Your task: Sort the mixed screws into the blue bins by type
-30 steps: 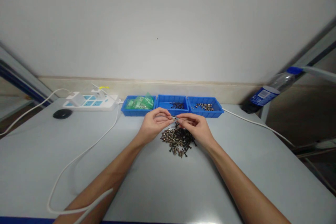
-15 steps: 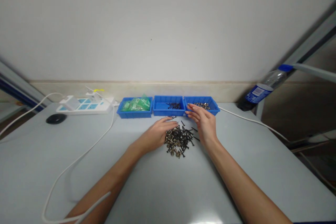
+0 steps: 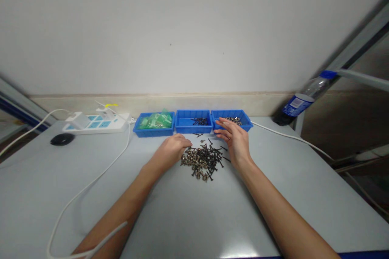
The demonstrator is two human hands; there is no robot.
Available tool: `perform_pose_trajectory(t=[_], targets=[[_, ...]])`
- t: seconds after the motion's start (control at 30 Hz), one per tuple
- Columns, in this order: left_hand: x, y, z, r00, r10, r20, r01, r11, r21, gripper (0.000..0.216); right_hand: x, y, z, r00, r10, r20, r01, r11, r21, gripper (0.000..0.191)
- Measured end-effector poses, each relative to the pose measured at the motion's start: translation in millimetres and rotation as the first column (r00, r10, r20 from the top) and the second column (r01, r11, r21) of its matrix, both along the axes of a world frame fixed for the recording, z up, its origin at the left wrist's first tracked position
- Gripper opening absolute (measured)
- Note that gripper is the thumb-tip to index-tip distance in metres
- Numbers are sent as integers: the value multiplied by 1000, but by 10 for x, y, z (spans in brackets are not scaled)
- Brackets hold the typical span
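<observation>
On the table lies a mixed pile of screws (image 3: 203,160), black ones mostly to the right and brassy ones to the left. My left hand (image 3: 173,147) is at the pile's left edge, fingers curled together; what they hold, if anything, is hidden. Above the pile's right side, my right hand (image 3: 235,139) has its fingers apart with nothing seen between them, in front of the right blue bin (image 3: 247,126). That bin contains shiny metal pieces. Black screws lie in the middle blue bin (image 3: 185,122), and green plastic packets (image 3: 156,120) fill the left blue bin (image 3: 153,132).
A white power strip (image 3: 100,123) with plugs and a black mouse (image 3: 62,139) are at the left. A white cable (image 3: 88,184) crosses the table and my left forearm. A dark drink bottle (image 3: 299,103) leans at the back right.
My left hand has drawn left off the pile, its fingers curling in, and more brassy screws show there. My right hand's fingers have spread apart, while the hand stays nearly in place.
</observation>
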State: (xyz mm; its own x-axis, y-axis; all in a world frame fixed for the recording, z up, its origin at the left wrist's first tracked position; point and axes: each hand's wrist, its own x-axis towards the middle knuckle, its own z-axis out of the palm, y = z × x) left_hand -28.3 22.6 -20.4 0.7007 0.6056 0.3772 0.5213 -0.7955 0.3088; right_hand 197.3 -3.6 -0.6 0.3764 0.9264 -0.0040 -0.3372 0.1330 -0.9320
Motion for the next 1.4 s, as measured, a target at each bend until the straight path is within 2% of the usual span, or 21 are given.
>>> perform_pose_trajectory(t=[0.13, 0.23, 0.3, 0.37, 0.43, 0.53, 0.67, 0.93, 1.03, 1.1, 1.17, 1.27, 1.4], targets=[[39, -28, 18, 978, 57, 199, -54, 998, -20, 21, -9, -4, -4, 1000, 23, 2, -23, 1000, -4, 24], [116, -82, 88, 921, 126, 369, -77, 986, -145, 15, -31, -18, -1, 997, 79, 27, -79, 997, -14, 23], [170, -115, 126, 850, 230, 474, -71, 941, -330, 14, -52, -34, 5, 986, 144, 83, -143, 989, -18, 23], [209, -134, 143, 773, 343, 534, -30, 860, -509, 19, -76, -54, 13, 961, 218, 171, -219, 976, -12, 24], [228, -138, 146, 714, 421, 559, 18, 788, -616, 29, -105, -74, 19, 922, 279, 267, -289, 957, -3, 24], [225, -134, 145, 668, 463, 583, 72, 740, -669, 40, -147, -104, 24, 868, 353, 350, -372, 928, -14, 23], [212, -141, 153, 662, 462, 590, 110, 719, -687, 45, -173, -130, 21, 837, 453, 307, -464, 885, -39, 25], [241, -172, 195, 688, 407, 601, 116, 756, -644, 41, -157, -136, 17, 827, 513, 230, -517, 855, -48, 28], [265, -176, 188, 752, 363, 550, 11, 828, -560, 29, -146, -109, 4, 852, 473, 224, -478, 878, -33, 25], [272, -178, 160, 836, 282, 471, -68, 905, -421, 22, -124, -79, -10, 889, 407, 210, -415, 910, -6, 24], [271, -182, 123, 918, 150, 367, -52, 963, -264, 25, -90, -49, -21, 932, 317, 175, -327, 944, 34, 21], [264, -196, 80, 978, -9, 208, 44, 985, -165, 36, -33, -13, -23, 985, 135, 104, -145, 985, 93, 17], [268, -217, 85, 998, -64, 28, 68, 985, -158, 43, 23, 15, -9, 994, -100, 39, 96, 992, 85, 20]])
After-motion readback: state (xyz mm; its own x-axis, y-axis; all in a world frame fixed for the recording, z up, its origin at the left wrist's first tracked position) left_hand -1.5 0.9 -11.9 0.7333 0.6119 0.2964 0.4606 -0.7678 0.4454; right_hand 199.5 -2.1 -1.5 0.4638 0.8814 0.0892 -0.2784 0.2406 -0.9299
